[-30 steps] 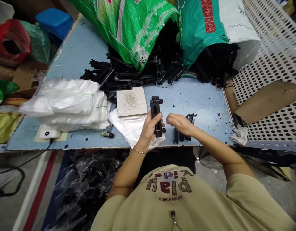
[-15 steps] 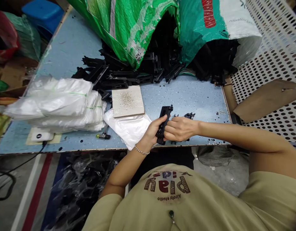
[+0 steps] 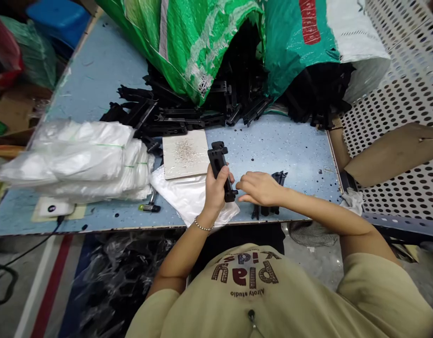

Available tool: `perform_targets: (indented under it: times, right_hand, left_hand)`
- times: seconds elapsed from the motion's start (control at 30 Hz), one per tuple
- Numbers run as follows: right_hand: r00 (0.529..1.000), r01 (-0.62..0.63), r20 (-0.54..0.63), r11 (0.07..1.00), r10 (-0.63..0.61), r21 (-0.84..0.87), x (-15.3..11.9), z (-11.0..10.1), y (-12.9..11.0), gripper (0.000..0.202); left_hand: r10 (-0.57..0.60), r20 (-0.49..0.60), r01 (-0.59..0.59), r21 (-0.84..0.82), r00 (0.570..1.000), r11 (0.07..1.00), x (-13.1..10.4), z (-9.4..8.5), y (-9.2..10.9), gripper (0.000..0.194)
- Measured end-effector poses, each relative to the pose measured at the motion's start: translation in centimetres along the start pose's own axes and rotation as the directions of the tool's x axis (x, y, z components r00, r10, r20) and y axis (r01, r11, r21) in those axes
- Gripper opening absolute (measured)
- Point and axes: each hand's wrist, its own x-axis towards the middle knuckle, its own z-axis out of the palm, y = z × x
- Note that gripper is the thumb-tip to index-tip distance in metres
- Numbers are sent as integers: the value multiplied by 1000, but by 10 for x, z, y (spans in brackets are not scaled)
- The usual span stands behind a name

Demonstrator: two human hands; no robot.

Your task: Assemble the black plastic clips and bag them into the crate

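A black plastic bracket-like part (image 3: 217, 157), long with slots and knobbed ends, stands tilted in my left hand (image 3: 216, 188). The fingers and thumb of that hand wrap its lower half. Just right of the part's lower end is my right hand (image 3: 260, 188), loosely curled, thumb and forefinger tips a little apart; no object shows between them. Whether those tips touch the part's end cannot be made out. Beneath and beside my right hand lie more black parts (image 3: 280, 177), partly hidden. A pale square board (image 3: 169, 164) with tiny light-coloured bits sits on white plastic bags (image 3: 181, 192).
Black parts (image 3: 170, 124) spill from a green sack (image 3: 181, 47) and a teal sack (image 3: 286, 42) at the back. Stacked clear bags (image 3: 82, 155), a white box (image 3: 56, 206) with a cable and a tool (image 3: 150, 207) lie left. A perforated white panel (image 3: 395, 89) borders the right.
My left hand has moved left with the black part and turned it. My right hand has come off the part and loosened, staying close to its lower end.
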Motion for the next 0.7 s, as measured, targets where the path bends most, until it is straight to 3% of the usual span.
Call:
perform_targets:
  times: [0.1, 0.17, 0.23, 0.3, 0.33, 0.37, 0.4, 0.5, 0.6, 0.63, 0.7]
  right_hand:
    - [999, 29, 33, 998, -27, -63, 4, 6, -4, 59]
    - [992, -94, 95, 991, 85, 94, 5, 15, -4, 58]
    - [950, -243, 259, 932, 174, 267, 9, 17, 1, 58]
    - [918, -336, 306, 902, 251, 270, 21, 7, 17, 55]
    - [919, -365, 235, 908, 317, 204, 32, -2, 29, 51]
    - [915, -402, 83, 909, 395, 108, 45, -14, 44, 46]
    - [872, -476, -116, 879, 475, 20, 60, -27, 61, 41]
    - [632, -712, -417, 702, 654, 21, 109, -60, 117, 40]
    - [467, -757, -501, 623, 728, 199, 143, -73, 159, 36]
    - [446, -739, -503, 622, 740, 260, 147, -73, 167, 33]
    - [499, -647, -510, 693, 700, 318, 143, -68, 170, 29]
  left_hand:
    - [-39, -10, 38, -56, 999, 998, 1, 5, 1, 49]
    - [30, -44, -30, -9, 999, 1000, 3, 0, -4, 46]
    - [122, -84, -114, 96, 989, 989, 6, -10, -14, 49]
    - [131, -102, -109, 200, 986, 974, 8, -19, -27, 51]
    - [90, -94, -65, 242, 992, 968, 8, -21, -36, 50]
    - [29, -69, -9, 279, 997, 960, 7, -21, -45, 48]
    - [-32, -36, 42, 319, 999, 947, 3, -19, -55, 46]
    - [-106, 54, 70, 459, 993, 886, -16, -2, -88, 52]
    - [-25, 147, -63, 565, 989, 823, -35, 15, -112, 60]
    - [4, 184, -112, 580, 983, 807, -39, 17, -115, 61]
    - [18, 239, -159, 589, 971, 792, -39, 15, -110, 60]
